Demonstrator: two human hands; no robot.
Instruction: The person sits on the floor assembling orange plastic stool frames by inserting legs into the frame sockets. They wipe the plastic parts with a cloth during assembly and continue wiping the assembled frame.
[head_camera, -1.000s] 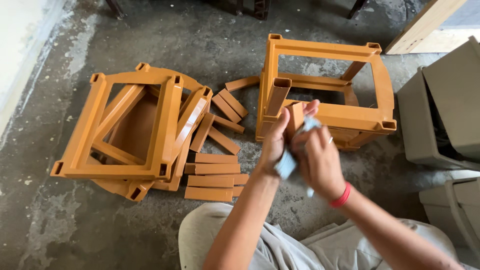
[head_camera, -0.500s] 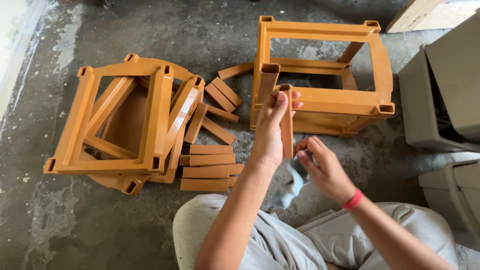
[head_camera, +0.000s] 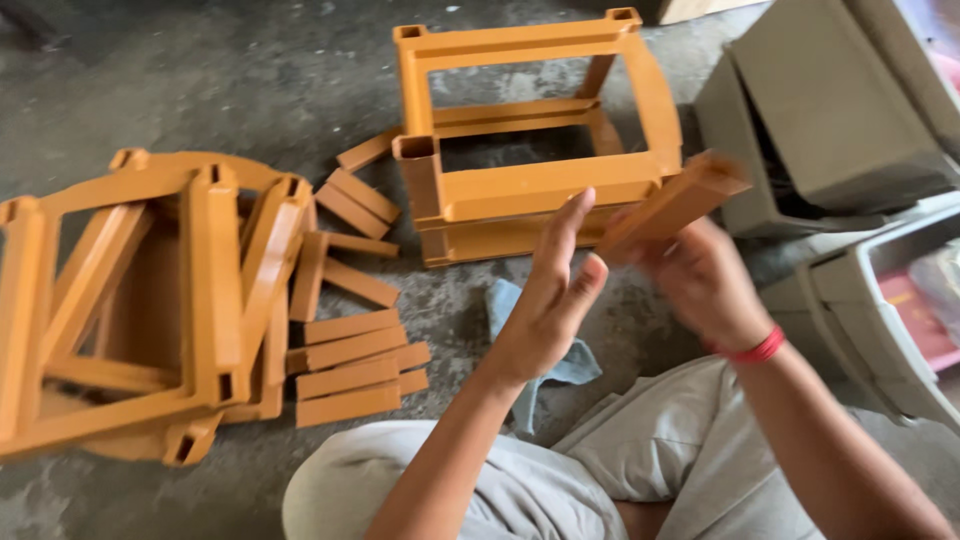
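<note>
The right hand (head_camera: 705, 285) is closed round the lower end of an orange plastic bar (head_camera: 675, 205), a hollow rectangular piece held tilted so that its free end rises up and to the right, just in front of the orange frame (head_camera: 530, 120) that stands on the concrete floor (head_camera: 250, 70). A red band (head_camera: 750, 350) circles the right wrist. The left hand (head_camera: 550, 295) is spread wide and holds nothing, fingers stretched upward, its fingertips just beside the lower end of the bar and in front of the frame's near rail; whether they touch the bar cannot be told. On the floor below the frame, partly hidden behind the left hand, lies a pale blue cloth (head_camera: 510, 305), touched by neither hand. Left of the frame, flat orange slats (head_camera: 350, 365) lie scattered and stacked, some close to the frame's left post, others nearer the person's knees. Farther left of the frame, well apart from both hands, a pile of orange frames (head_camera: 150, 300) leans together in a heap. Right of the frame stand grey plastic bins (head_camera: 830, 120), one tipped on its side, with another grey container (head_camera: 890, 310) nearer the person holding something pink. The person sits with knees in light grey trousers (head_camera: 650, 460) toward the frame
</note>
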